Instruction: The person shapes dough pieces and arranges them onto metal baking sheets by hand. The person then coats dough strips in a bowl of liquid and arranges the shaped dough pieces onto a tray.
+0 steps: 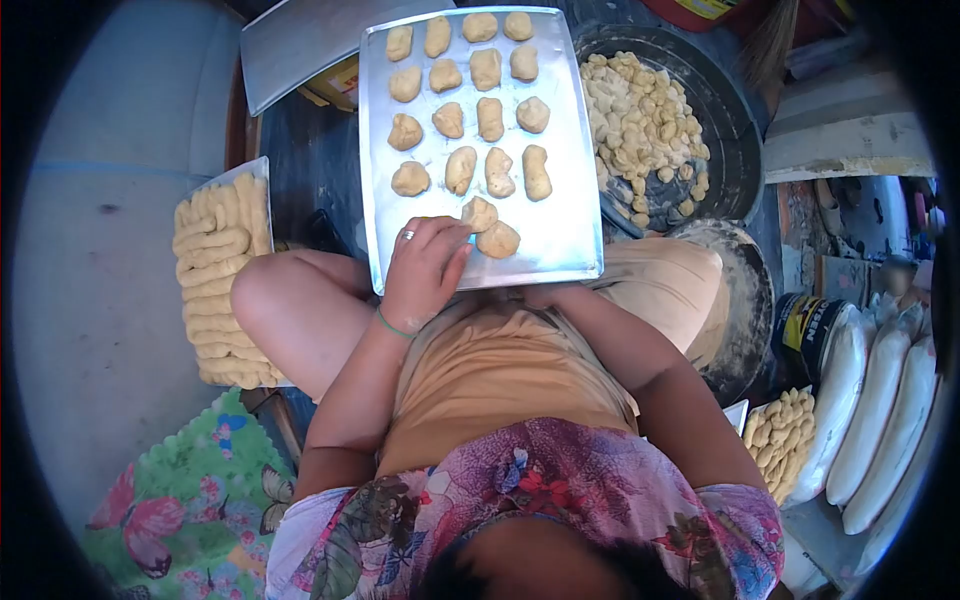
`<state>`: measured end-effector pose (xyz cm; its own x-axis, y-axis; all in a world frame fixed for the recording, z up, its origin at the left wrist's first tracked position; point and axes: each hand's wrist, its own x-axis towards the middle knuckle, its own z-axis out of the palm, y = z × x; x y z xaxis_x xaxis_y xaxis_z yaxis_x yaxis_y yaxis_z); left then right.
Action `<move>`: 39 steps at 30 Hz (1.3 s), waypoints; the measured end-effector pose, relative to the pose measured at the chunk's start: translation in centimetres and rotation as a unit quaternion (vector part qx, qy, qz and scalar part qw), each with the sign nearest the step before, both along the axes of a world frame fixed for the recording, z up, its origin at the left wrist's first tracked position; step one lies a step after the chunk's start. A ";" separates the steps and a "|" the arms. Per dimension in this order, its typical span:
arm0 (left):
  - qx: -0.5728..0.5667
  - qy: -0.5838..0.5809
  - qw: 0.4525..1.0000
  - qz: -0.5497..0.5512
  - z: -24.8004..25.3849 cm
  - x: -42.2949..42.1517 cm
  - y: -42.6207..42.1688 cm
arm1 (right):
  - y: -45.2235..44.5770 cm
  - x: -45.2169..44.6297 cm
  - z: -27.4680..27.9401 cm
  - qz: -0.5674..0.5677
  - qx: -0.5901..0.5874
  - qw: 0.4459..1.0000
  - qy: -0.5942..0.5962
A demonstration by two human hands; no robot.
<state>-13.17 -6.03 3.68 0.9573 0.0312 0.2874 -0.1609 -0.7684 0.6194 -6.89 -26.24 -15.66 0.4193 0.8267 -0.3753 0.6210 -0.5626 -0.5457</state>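
A metal tray [570,235] lies across my lap with several rows of dough pieces on it. At its near edge, my left hand [425,262], with a ring and a green wristband, has its fingers curled against a dough piece [479,214]. Another dough piece [498,240] sits right beside that one, to the lower right. My right hand [543,295] is at the tray's near rim, mostly hidden beneath it, so its fingers do not show.
A wide dark basin [735,130] with many small dough lumps [640,115] stands right of the tray. Twisted dough ropes [220,280] fill a tray on the left. Another metal tray [300,45] is behind. White sacks [880,400] and a black bucket [803,330] stand at right.
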 end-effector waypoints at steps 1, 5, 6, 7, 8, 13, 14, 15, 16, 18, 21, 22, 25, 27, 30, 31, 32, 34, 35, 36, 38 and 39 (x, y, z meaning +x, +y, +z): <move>-0.006 0.005 1.000 0.001 0.2 0.0 0.1 | 1.5 0.1 -0.9 -0.004 -0.040 0.999 -0.008; -0.017 -0.002 1.000 0.004 0.3 -0.1 0.8 | 4.6 0.4 -3.9 -0.001 -0.139 0.990 -0.035; -0.021 -0.004 1.000 0.004 0.2 -0.1 0.8 | 4.7 0.4 -4.4 -0.001 -0.154 0.987 -0.036; -0.021 -0.004 1.000 -0.004 0.3 -0.1 1.0 | 4.5 0.6 -4.9 0.002 -0.163 0.986 -0.035; -0.024 0.003 1.000 -0.006 0.1 -0.1 1.1 | 4.4 0.8 -5.3 0.006 -0.170 0.985 -0.035; -0.022 0.020 0.999 -0.020 -0.9 0.6 0.5 | 4.4 0.6 -6.3 0.026 -0.195 0.980 -0.026; -0.019 0.016 0.999 -0.023 -1.3 0.9 0.2 | 4.4 0.6 -6.4 0.031 -0.199 0.979 -0.024; -0.016 0.012 0.999 -0.026 -1.4 1.2 0.0 | 4.5 0.7 -6.5 0.035 -0.200 0.979 -0.023; 0.006 0.034 0.999 -0.036 -1.3 1.4 -0.1 | 4.6 0.7 -6.5 0.037 -0.201 0.979 -0.020; 0.007 0.066 0.997 -0.027 -1.3 1.7 -0.4 | 4.5 0.7 -6.6 0.045 -0.203 0.978 -0.015; 0.005 0.142 0.990 -0.015 -1.7 2.0 -0.2 | 4.5 0.6 -6.3 0.056 -0.204 0.977 -0.012; 0.004 0.173 0.985 -0.012 -1.7 2.0 0.1 | 4.5 0.5 -6.2 0.060 -0.206 0.977 -0.010; 0.023 0.106 0.994 0.003 -1.3 1.8 0.5 | 4.4 -0.3 -5.2 0.083 -0.210 0.974 0.000; 0.024 0.089 0.996 0.008 -1.3 1.9 0.4 | 4.2 -0.8 -3.8 0.106 -0.215 0.971 0.012; -0.027 0.163 0.985 0.044 -0.9 1.0 0.8 | 3.4 -1.2 0.6 0.173 -0.236 0.954 0.060; -0.041 0.166 0.981 0.087 -0.5 0.6 0.9 | 3.1 -1.0 2.6 0.201 -0.247 0.944 0.085; -0.054 0.168 0.976 0.129 0.3 0.3 1.2 | 2.3 -0.5 5.0 0.224 -0.255 0.933 0.119; -0.056 0.114 0.973 0.192 -0.1 -0.6 2.1 | 0.6 0.2 8.8 0.235 -0.239 0.927 0.168; -0.039 0.148 0.970 0.191 -0.2 -0.9 2.8 | -0.5 0.6 10.3 0.227 -0.211 0.933 0.181; -0.022 0.181 0.965 0.191 -0.3 -1.1 3.4 | -1.9 0.6 11.5 0.188 -0.133 0.956 0.182; 0.000 0.238 0.951 0.197 0.5 -1.2 3.6 | -4.4 0.6 14.5 0.118 0.028 0.977 0.175; -0.010 0.207 0.958 0.197 0.2 -1.4 3.7 | -4.4 0.7 16.4 0.089 0.077 0.974 0.195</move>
<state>-14.54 -2.33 3.93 0.9019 0.4151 -0.1197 0.4022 -0.7058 0.5832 -6.18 -30.67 0.76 0.1137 0.9321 -0.3438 0.4299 -0.3581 -0.8288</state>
